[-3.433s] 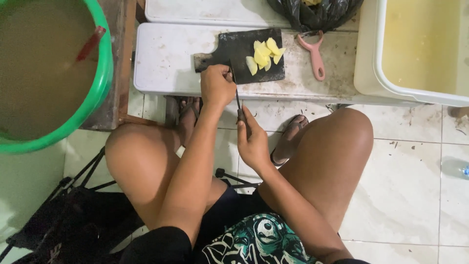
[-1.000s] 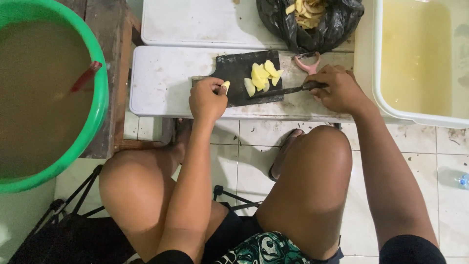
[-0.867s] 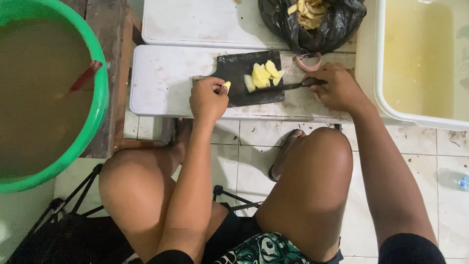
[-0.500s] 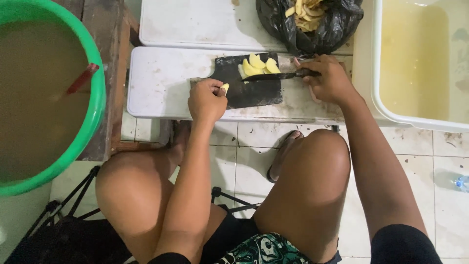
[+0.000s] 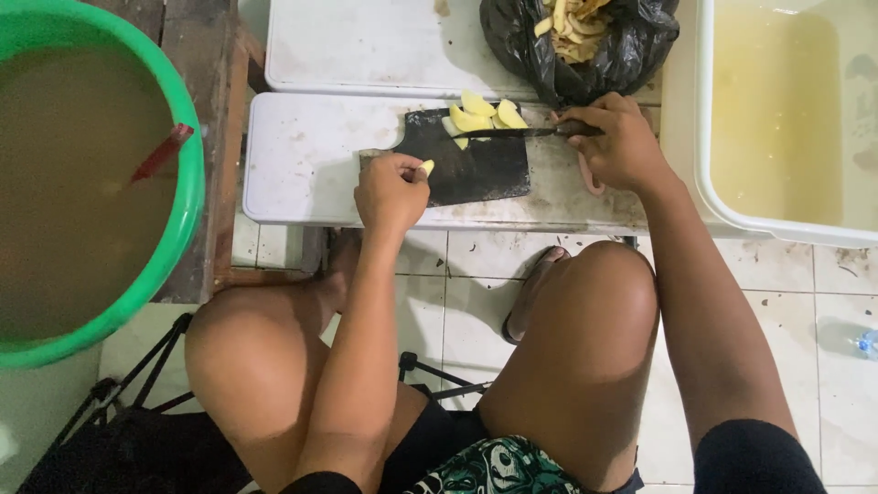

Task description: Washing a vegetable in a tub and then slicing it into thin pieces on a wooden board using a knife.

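Pale yellow cut wedges (image 5: 482,116) of what looks like a peeled root or fruit lie bunched at the far edge of a small dark cutting board with a handle stub (image 5: 471,169), which rests on a low white plastic tabletop (image 5: 302,165), scuffed and stained. The right hand (image 5: 620,146) is closed around the dark handle of a thin-bladed kitchen knife (image 5: 521,133), the blade lying flat and sideways against the near side of the wedges, as one would hold it to sweep or gather pieces along a board rather than to cut. The left hand (image 5: 389,190) is curled at the board's near left corner, fingertips pinching one small yellow piece (image 5: 426,167); its place there also seems to steady the board. Just beyond the wedges a crumpled black plastic bag (image 5: 585,46) stands open, with pale peelings showing inside, close enough to take scraps straight off the board. A pink-handled peeler (image 5: 590,178) shows partly under the right hand. To the right a large white rectangular tub (image 5: 732,197) holds yellowish water, and to the left a round green plastic basin (image 5: 187,210) holds murky brown water with a red-handled tool (image 5: 160,151) lying in it. A second white board (image 5: 366,46) lies farther back. No labels or signs are visible; a clear plastic bottle (image 5: 864,343) lies on the white tiled floor (image 5: 457,293) at the right edge.
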